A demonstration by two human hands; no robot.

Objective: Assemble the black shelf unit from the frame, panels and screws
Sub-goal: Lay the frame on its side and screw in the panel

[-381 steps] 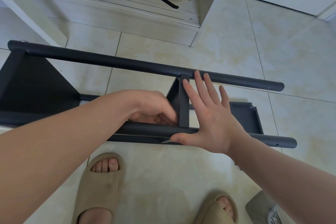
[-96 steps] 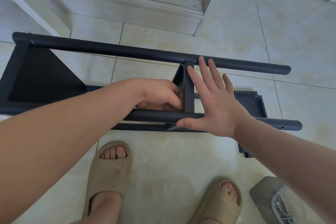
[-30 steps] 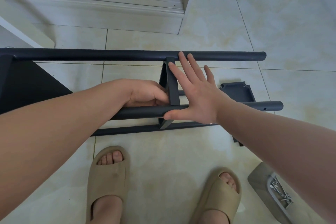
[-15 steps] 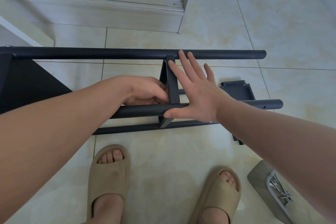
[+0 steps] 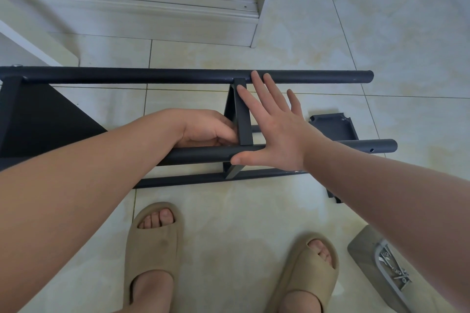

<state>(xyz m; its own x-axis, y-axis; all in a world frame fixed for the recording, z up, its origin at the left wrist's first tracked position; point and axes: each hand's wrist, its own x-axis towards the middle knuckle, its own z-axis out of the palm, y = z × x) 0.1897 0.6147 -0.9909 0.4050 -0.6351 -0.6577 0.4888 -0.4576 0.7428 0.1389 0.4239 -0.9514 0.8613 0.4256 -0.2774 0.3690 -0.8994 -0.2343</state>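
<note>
Lying sideways on the floor (image 5: 241, 211), the rigid-looking metal shelf frame (image 5: 152, 76) is best held by its tubes (image 5: 203, 154); right hand (image 5: 277, 134) presses spread-fingered on the middle panel (image 5: 244, 119), left hand (image 5: 206, 129) curls behind, grip unclear

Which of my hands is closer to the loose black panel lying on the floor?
Right. The right hand presses flat on the upright divider panel, on the side toward the loose panel; the left hand is curled on the other side.
</note>
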